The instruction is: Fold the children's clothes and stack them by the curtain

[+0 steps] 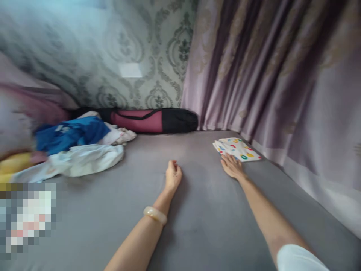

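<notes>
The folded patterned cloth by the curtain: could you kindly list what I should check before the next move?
1. Folded patterned cloth lies flat on the grey sheet, beside the curtain: ok.
2. Right hand is open, fingertips at the cloth's near edge: ok.
3. Left hand is curled on the sheet, with nothing seen in it: ok.
4. Clothes pile lies apart from the cloth, far to the left: ok.
5. Cloth's folds are even and square: cannot tell, the picture is blurred.
</notes>
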`<state>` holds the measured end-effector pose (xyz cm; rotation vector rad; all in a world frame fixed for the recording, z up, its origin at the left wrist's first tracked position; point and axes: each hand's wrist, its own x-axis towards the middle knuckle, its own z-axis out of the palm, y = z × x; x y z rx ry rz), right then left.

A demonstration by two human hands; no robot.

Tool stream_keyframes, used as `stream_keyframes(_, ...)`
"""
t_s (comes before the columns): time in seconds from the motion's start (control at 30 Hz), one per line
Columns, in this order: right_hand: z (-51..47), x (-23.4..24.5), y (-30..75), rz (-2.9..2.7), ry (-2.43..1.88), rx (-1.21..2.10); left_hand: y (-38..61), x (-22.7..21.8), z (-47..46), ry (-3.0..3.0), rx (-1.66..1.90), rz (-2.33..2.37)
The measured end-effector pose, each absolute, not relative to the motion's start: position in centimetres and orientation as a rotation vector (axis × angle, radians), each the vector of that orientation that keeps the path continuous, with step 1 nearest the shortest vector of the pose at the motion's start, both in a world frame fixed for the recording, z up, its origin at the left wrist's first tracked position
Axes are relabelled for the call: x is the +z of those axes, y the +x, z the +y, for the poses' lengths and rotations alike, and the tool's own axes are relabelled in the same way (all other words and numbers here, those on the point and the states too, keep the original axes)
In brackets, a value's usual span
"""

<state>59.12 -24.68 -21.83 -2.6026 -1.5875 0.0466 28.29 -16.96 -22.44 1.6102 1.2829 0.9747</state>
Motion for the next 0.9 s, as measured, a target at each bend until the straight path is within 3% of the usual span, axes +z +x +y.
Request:
stream_keyframes(0.17,-22.1,-21.1,59.2,-1.587,-2.502,-0.088,27.2,-21.7,-14.8,1.645,0.830,1.219)
stream_keyframes(0.33,-21.2,-20.4,52.6,-1.770,-2.174,-0.170,19.5,-19.5,-11.3,1.752,0.795,1.228)
stream_keyframes(0.57,-22.3,-22.3,41.4,-2.110,-1.714,0.048,4.9,-13.9,-5.0,1.894,0.981,1.728)
stream_keyframes(0.9,-22.6,-23.7,39.8,-2.088,-1.728,-0.082,-6.4,-8.9,1.5,1.635,1.116,2.257)
